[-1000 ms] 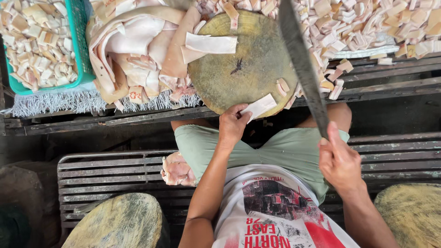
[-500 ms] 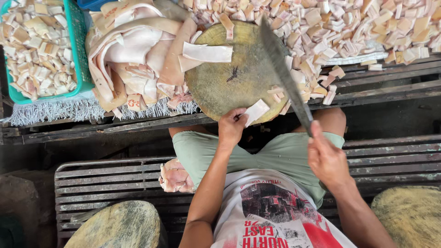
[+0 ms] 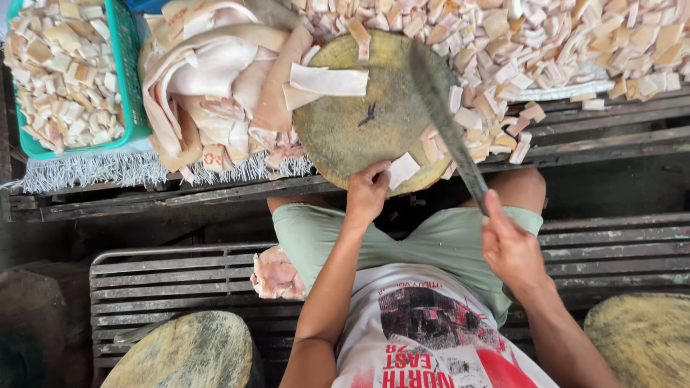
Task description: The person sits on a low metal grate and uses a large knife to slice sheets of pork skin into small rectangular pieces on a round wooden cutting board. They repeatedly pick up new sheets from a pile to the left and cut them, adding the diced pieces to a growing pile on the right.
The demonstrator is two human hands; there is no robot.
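The left hand (image 3: 368,192) pinches a pale cut piece (image 3: 402,170) at the near rim of the round chopping block (image 3: 359,122), just left of the blade. Fingertips are best kept curled clear of the edge. The right hand (image 3: 512,248), fist closed on the handle, angles the long cleaver (image 3: 447,126) forward over the block.

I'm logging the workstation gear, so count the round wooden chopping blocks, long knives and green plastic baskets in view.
Round wooden chopping blocks: 3
Long dark knife, in the right hand: 1
Green plastic basket: 1
Total: 5
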